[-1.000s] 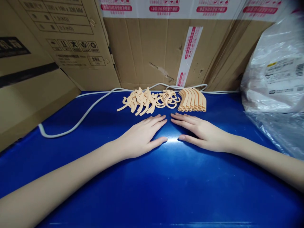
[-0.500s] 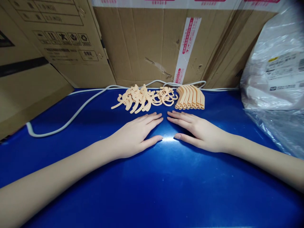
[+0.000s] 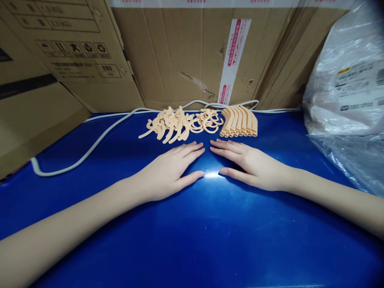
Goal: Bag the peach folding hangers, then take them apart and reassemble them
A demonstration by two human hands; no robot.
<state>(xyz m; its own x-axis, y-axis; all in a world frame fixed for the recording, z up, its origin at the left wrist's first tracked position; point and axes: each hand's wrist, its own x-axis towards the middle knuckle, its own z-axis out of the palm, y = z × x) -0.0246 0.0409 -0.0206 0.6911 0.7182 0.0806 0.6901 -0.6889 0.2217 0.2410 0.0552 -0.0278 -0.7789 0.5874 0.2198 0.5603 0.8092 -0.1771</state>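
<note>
My left hand [image 3: 172,170] lies flat on the blue tabletop [image 3: 198,244], fingers stretched and thumb apart, holding nothing. Opposite it, my right hand [image 3: 247,165] rests palm down in the same way, also bare, with a small gap between the two hands' fingertips. Just beyond the left fingers is a loose heap of beige curved, hook-like pieces [image 3: 169,125]. Smaller beige curled pieces [image 3: 207,120] lie at its right end. Past my right fingers, several beige bent hollow pieces [image 3: 239,121] stand side by side in a neat row.
A white cable [image 3: 99,144] runs along the back and loops down the left side. Cardboard boxes wall off the left [image 3: 75,52] and the back [image 3: 180,52]. Clear plastic wrapping with a labelled white package [image 3: 345,92] sits at the right edge.
The whole view has shifted very slightly. Both hands and the beige pieces keep their places on the table.
</note>
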